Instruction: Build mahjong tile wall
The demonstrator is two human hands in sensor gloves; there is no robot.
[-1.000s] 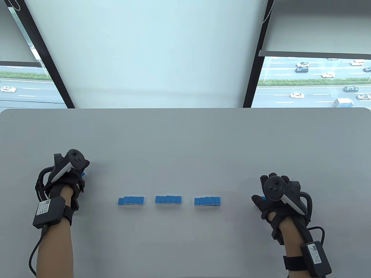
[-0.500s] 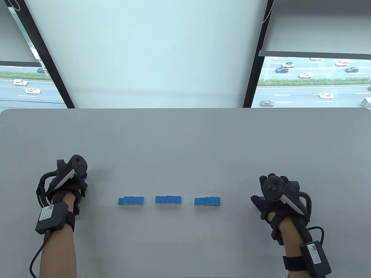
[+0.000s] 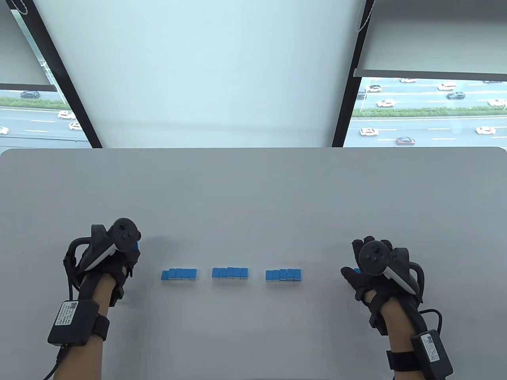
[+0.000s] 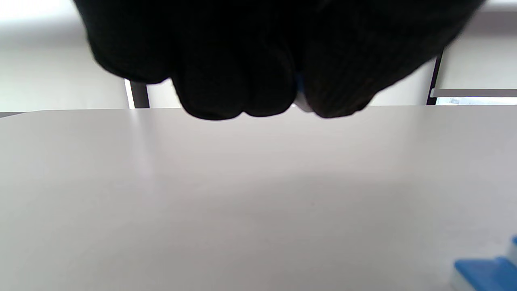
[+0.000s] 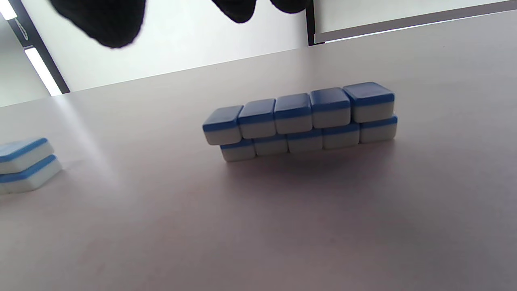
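Observation:
Three short two-layer walls of blue-backed mahjong tiles stand in a row: left wall (image 3: 179, 274), middle wall (image 3: 230, 272), right wall (image 3: 283, 274). My left hand (image 3: 126, 257) is left of them, fingers (image 4: 226, 81) curled and pinching a single tile (image 4: 299, 96), whose blue edge (image 3: 137, 246) peeks out. My right hand (image 3: 361, 253) hovers over a fourth wall (image 5: 301, 121), mostly hidden below it in the table view, only a blue end (image 3: 357, 270) showing. Its fingertips (image 5: 109, 24) hang apart above the tiles, touching nothing.
The grey table (image 3: 253, 190) runs wide behind the row, its far edge against a window. In the right wrist view the end of the neighbouring wall (image 5: 24, 161) sits at the left. A tile corner (image 4: 484, 275) shows at the left wrist view's bottom right.
My left hand has moved right and nearer to the row, carrying its tile. The right hand has barely shifted. The walls have not moved.

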